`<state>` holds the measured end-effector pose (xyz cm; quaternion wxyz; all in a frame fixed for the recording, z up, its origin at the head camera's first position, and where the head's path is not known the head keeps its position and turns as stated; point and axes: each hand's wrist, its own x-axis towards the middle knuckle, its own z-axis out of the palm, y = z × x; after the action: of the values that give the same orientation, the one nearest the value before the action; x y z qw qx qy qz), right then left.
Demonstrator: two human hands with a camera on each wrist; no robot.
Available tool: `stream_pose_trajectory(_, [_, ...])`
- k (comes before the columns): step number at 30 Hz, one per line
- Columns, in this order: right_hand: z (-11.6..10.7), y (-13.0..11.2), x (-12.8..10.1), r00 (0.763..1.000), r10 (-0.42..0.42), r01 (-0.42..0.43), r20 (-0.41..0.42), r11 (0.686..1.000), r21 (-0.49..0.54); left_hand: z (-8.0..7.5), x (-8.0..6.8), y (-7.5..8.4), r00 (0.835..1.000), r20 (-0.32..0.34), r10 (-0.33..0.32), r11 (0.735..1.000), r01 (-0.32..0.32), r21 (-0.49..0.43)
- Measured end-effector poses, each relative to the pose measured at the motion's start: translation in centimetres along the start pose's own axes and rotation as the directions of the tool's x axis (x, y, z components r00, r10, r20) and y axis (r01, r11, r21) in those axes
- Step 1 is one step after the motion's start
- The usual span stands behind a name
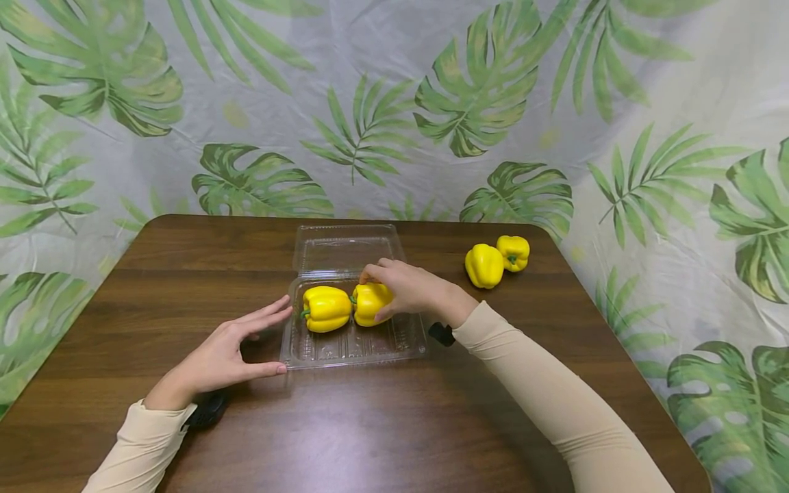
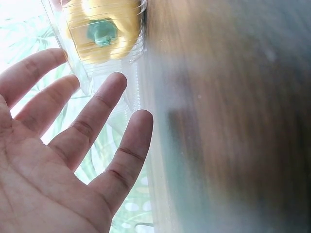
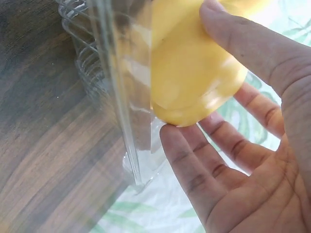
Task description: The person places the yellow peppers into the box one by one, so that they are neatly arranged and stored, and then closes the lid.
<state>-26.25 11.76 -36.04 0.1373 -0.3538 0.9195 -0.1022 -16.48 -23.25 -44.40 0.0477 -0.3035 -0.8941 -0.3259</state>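
Observation:
A clear plastic clamshell container (image 1: 357, 355) lies on the table with its lid (image 1: 348, 250) folded back away from me. Inside its far half, a yellow bell pepper (image 1: 327, 309) rests on its side with the green stem pointing left. My right hand (image 1: 409, 287) grips a second yellow bell pepper (image 1: 370, 305) beside it, thumb on the near side and fingers behind. The right wrist view shows this pepper (image 3: 194, 68) between thumb and fingertips, partly behind the container wall. My left hand (image 1: 228, 349) is spread at the container's left edge, fingers extended and holding nothing.
Two more yellow bell peppers, a larger one (image 1: 484, 266) and a smaller one (image 1: 514, 253), sit together at the table's back right. A leaf-printed cloth (image 1: 382, 103) hangs behind the brown wooden table (image 1: 345, 431).

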Motion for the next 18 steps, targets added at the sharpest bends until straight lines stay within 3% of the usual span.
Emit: stream_pose_trajectory(18, [-0.39,0.96,-0.5,0.999,-0.022,0.019,0.036,0.997,0.072,-0.13,0.05,0.22,1.0,0.004,-0.003,1.0,0.003,-0.006])
